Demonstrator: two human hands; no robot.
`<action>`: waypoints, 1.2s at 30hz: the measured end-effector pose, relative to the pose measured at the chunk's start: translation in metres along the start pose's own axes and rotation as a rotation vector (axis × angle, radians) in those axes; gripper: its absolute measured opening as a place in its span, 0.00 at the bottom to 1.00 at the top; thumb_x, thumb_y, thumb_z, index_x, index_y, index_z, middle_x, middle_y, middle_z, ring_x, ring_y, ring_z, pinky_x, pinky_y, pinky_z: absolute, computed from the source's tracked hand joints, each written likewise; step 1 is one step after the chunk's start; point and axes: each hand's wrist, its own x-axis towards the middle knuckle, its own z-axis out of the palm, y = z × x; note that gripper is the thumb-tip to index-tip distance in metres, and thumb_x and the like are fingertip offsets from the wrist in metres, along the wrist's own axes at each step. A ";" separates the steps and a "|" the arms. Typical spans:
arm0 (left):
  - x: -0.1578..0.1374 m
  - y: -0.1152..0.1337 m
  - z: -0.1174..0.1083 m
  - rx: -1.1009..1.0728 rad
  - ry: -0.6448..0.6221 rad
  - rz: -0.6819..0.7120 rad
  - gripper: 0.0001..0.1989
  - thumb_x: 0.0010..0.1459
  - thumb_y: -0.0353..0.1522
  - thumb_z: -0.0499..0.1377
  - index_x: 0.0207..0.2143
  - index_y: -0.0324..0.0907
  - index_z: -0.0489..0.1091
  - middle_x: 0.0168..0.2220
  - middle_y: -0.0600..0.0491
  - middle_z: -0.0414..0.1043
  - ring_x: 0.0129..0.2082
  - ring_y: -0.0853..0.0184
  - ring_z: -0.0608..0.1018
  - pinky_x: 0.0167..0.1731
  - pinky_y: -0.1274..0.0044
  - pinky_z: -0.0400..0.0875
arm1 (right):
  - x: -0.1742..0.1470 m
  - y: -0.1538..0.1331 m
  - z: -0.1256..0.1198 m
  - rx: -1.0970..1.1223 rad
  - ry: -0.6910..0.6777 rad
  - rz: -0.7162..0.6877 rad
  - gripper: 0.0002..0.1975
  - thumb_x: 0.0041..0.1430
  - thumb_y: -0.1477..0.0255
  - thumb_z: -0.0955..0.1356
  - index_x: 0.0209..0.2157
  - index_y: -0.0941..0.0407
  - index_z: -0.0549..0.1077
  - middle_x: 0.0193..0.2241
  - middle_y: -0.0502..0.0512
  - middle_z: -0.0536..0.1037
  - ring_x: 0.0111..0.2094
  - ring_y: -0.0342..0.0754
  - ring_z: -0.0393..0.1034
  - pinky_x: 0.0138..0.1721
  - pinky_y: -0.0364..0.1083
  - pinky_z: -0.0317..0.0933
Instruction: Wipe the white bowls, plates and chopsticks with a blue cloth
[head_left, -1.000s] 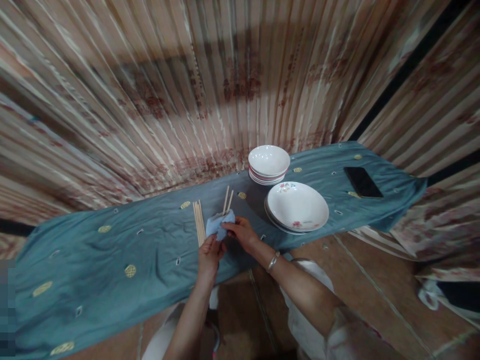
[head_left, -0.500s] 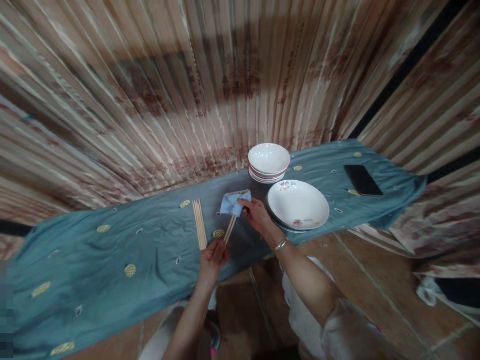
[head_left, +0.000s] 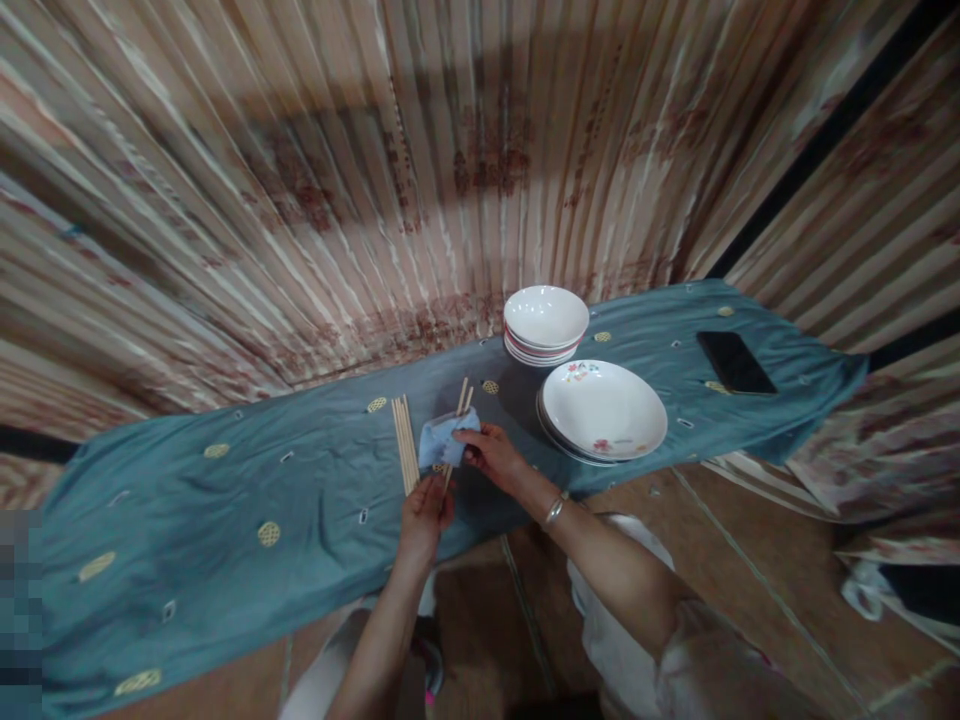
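Observation:
My left hand (head_left: 426, 508) grips the near ends of a pair of wooden chopsticks (head_left: 466, 395), which point away from me over the table. A light blue cloth (head_left: 439, 443) is folded around the middle of the pair, pinched there by my right hand (head_left: 491, 452). The far tips stick out beyond the cloth. Just left of it, several more chopsticks (head_left: 405, 440) lie side by side on the cloth-covered table, their near ends close to my left hand.
A stack of white bowls (head_left: 546, 318) stands at the back. In front of it, right of my right hand, is a stack of floral plates (head_left: 604, 410). A black phone (head_left: 736, 362) lies farther right on the green tablecloth (head_left: 315, 560). A pleated curtain (head_left: 465, 180) hangs behind.
My right hand has slid the blue cloth down the chopsticks toward my left hand, so the far tips now show. My left hand keeps its hold on the near ends.

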 end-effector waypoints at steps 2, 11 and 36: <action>0.002 0.000 0.000 -0.006 0.001 0.021 0.22 0.41 0.50 0.66 0.24 0.40 0.68 0.12 0.63 0.54 0.13 0.78 0.54 0.15 0.81 0.45 | -0.003 0.010 0.001 -0.031 -0.025 0.018 0.16 0.28 0.69 0.78 0.19 0.59 0.72 0.14 0.42 0.70 0.14 0.34 0.58 0.16 0.36 0.51; 0.000 0.004 0.002 0.021 -0.030 0.083 0.21 0.47 0.49 0.62 0.24 0.39 0.67 0.13 0.60 0.60 0.13 0.77 0.55 0.15 0.81 0.43 | -0.005 0.019 0.000 -0.106 -0.077 -0.016 0.15 0.32 0.66 0.77 0.19 0.58 0.71 0.13 0.43 0.70 0.14 0.35 0.58 0.17 0.38 0.50; -0.007 0.008 0.009 -0.016 -0.058 -0.014 0.22 0.42 0.49 0.66 0.24 0.39 0.70 0.10 0.63 0.54 0.11 0.79 0.50 0.15 0.80 0.40 | 0.005 -0.014 -0.004 0.033 0.056 -0.029 0.14 0.28 0.73 0.78 0.18 0.58 0.71 0.13 0.41 0.69 0.14 0.32 0.55 0.16 0.36 0.51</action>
